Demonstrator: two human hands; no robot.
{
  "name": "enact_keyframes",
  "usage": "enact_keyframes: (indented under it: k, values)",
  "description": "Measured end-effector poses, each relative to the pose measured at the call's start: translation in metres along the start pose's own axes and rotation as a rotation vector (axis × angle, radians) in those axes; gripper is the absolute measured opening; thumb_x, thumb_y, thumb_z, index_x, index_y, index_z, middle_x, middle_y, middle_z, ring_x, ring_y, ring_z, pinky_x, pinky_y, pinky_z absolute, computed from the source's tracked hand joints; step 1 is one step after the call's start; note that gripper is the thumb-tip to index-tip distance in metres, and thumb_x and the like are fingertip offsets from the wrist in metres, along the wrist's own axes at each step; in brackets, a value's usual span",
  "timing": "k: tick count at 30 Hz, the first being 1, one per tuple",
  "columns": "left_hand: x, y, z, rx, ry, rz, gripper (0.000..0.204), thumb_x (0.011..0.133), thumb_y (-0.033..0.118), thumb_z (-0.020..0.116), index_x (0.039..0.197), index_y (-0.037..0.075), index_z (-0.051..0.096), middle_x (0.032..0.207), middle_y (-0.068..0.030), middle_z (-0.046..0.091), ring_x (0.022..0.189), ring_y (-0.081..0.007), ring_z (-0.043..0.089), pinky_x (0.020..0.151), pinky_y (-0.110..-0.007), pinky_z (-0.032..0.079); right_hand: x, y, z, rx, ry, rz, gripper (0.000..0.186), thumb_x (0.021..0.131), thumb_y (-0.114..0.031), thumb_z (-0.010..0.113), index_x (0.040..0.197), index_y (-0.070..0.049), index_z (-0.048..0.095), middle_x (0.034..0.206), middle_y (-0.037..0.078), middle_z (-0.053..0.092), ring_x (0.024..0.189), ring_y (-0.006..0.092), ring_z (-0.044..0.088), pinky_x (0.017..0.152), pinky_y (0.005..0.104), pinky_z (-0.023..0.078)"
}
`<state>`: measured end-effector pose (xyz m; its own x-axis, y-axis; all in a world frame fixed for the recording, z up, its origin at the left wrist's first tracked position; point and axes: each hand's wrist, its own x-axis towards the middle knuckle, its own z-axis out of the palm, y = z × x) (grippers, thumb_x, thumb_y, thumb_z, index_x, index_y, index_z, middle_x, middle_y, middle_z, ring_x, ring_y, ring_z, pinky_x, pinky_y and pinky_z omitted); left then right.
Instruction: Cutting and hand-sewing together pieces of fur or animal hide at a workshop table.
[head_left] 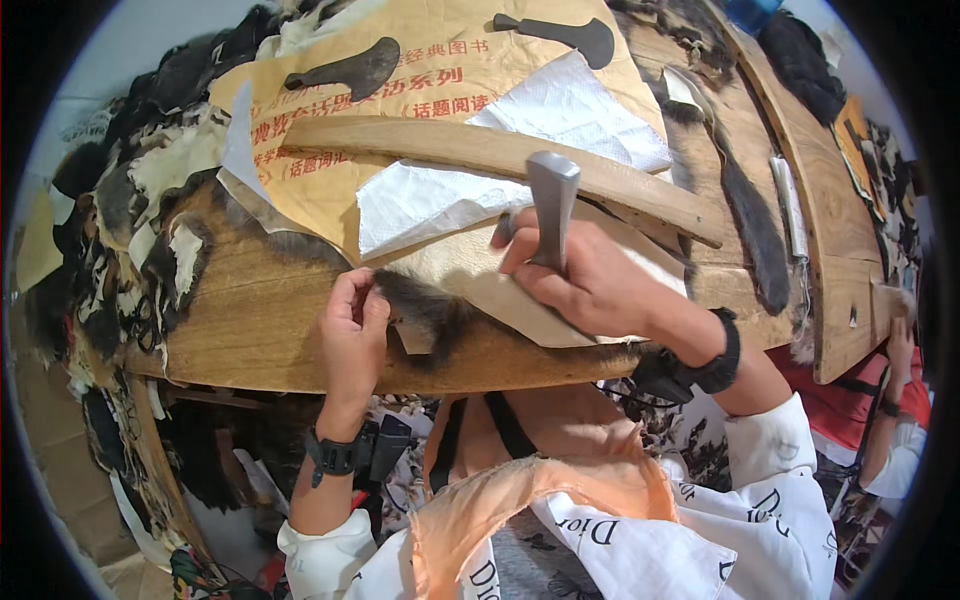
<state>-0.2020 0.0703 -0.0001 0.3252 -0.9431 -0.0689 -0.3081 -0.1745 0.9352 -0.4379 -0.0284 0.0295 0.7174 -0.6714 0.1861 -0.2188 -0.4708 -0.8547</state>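
My left hand [352, 325] pinches the edge of a dark brown fur piece [415, 300] at the front of the wooden table. My right hand [580, 280] is closed round an upright metal-handled tool [550, 195] over a cream hide [470, 280]; the tool's lower end is hidden by my fingers. Behind my hands lie crumpled white paper [410, 220] and a long wooden strip [400, 140], on a large printed brown paper sheet [250, 80]. Two dark, flat, blade-like tools [365, 65] [585, 40] rest on the sheet near the back.
Fur and hide scraps [140, 190] pile along the left. The wooden table [240, 350] has a long fur strip [755, 240] and a white rolled item [790, 205] at right. At far right, beside another board [840, 320], a co-worker's hand [900, 345] holds a pale piece.
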Motion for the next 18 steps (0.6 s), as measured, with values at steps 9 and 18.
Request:
enact_keyframes:
  k: [9,18]
  values:
    - [0.003,0.024,0.012,-0.279,-0.603,-0.221,0.022,0.092,0.012,0.050,0.110,0.000,0.054,0.098,-0.0052,0.061,0.087,-0.0110,0.058,0.076,-0.024,0.049,0.005,-0.019,-0.016,-0.318,0.298,0.074,0.022,0.073,-0.012,0.070,0.087,-0.002,0.058,0.059,0.008,0.051,0.049,0.0169,0.047,0.047,0.0290,0.036]
    - [0.034,0.049,-0.020,0.184,-0.657,0.643,0.036,0.078,0.015,0.069,0.107,0.004,0.051,0.092,-0.0070,0.056,0.079,-0.0181,0.056,0.070,-0.031,0.046,0.055,-0.081,0.036,-0.228,0.364,-0.276,0.026,0.065,-0.018,0.075,0.081,-0.005,0.060,0.071,0.006,0.050,0.056,0.0227,0.052,0.048,0.0327,0.040]
